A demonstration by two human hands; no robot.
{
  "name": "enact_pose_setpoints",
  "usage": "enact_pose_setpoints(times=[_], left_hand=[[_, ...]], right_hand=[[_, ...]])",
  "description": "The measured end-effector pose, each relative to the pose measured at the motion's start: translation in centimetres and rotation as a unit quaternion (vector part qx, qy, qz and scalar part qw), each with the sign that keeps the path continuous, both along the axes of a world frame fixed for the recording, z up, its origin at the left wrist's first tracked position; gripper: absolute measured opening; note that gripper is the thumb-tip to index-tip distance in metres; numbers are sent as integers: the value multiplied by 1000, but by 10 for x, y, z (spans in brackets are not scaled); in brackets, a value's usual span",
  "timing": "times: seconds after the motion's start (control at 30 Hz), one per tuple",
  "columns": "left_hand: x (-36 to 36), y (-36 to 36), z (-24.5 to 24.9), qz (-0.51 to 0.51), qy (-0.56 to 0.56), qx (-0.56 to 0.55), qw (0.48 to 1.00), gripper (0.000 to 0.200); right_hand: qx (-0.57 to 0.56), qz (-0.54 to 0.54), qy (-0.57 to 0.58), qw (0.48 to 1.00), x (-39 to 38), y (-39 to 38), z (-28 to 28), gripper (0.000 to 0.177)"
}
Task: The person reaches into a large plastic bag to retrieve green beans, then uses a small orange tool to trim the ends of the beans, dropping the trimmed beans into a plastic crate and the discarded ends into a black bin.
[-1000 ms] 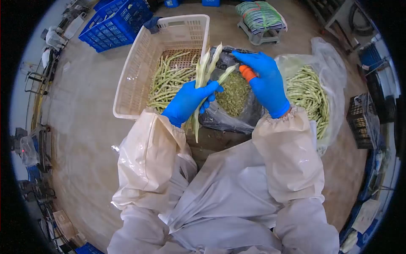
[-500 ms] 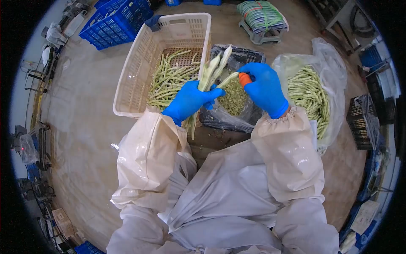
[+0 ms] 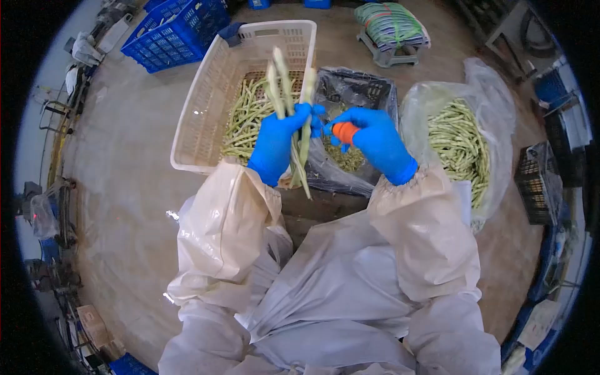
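Observation:
My left hand, in a blue glove, is closed round several long pale green beans that stick up above the fist and hang below it. Close by on the right is my right hand, also gloved in blue, its fingers curled round a small orange piece whose kind I cannot tell. The fingertips of both hands nearly meet. Beneath them stands a dark crate lined with clear plastic, with green trimmings inside.
A cream crate with beans stands at left, and a clear plastic bag full of beans at right. Farther back are a blue crate and a small stool bearing a tied bundle. A black crate stands far right.
My right hand has moved left and slightly down, towards my left hand. The bean that stretched between the hands now stands upright by the left fingers, and the held beans point more upright.

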State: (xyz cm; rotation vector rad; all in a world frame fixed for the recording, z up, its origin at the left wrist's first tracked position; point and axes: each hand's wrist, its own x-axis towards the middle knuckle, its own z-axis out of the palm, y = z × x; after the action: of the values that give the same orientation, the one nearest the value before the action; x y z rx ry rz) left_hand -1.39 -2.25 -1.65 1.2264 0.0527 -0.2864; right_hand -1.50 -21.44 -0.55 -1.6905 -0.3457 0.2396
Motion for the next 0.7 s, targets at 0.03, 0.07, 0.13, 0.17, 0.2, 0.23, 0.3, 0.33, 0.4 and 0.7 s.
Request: enact_pose_setpoints(times=[0.03, 0.07, 0.13, 0.17, 0.2, 0.23, 0.3, 0.33, 0.4, 0.7], left_hand=[[5, 7, -3, 26, -1, -41, 999, 38], [12, 15, -7, 52, -3, -81, 995, 40], [24, 33, -11, 80, -20, -161, 983, 45], [26, 41, -14, 97, -23, -165, 981, 44], [26, 45, -10, 113, -27, -170, 979, 43], [26, 48, -9, 128, -29, -174, 976, 43], [26, 47, -6, 137, -29, -183, 973, 43], [24, 43, -1, 141, -26, -194, 970, 43], [22, 36, 0, 141, -24, -220, 965, 43], [20, 35, -2, 151, -37, -219, 963, 40]], right_hand=[[5, 15, 0, 1000, -1, 0, 3, 16], [10, 30, -1, 999, -2, -2, 6, 16], [-3, 7, -33, 999, 0, -9, 12, 17], [-20, -32, -65, 997, 3, -17, 15, 18], [-38, -71, -97, 992, 8, -25, 16, 19], [-132, -116, -229, 957, 14, -32, 14, 20], [-308, -198, -468, 804, 25, -44, 2, 23], [-247, -168, -389, 871, 23, -40, -7, 23], [-113, -101, -216, 965, 16, -22, -23, 23], [-61, 93, 94, 989, -18, 32, -20, 18]])
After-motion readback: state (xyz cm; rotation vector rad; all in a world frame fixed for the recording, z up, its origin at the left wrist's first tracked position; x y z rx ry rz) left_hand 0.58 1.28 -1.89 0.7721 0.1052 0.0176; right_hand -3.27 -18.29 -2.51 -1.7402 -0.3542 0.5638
